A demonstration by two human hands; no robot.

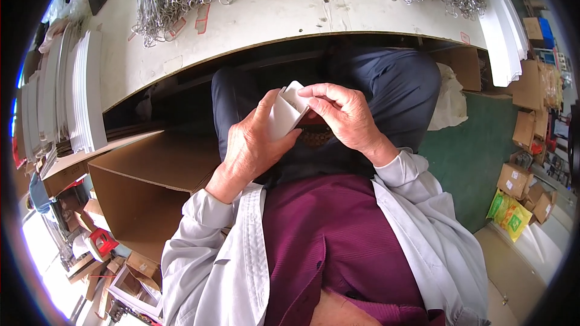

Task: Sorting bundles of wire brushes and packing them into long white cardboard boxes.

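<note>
In front of the pale desk (338, 9), a white box (280, 119), its flap (293, 93) apparently not yet closed, is being grasped by the left hand (249, 145) and pinched by the right hand (349, 118).

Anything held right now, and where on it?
A small white box: the left hand grips its body; the right hand is at its open flap, whether pinching it I can't tell.
</note>
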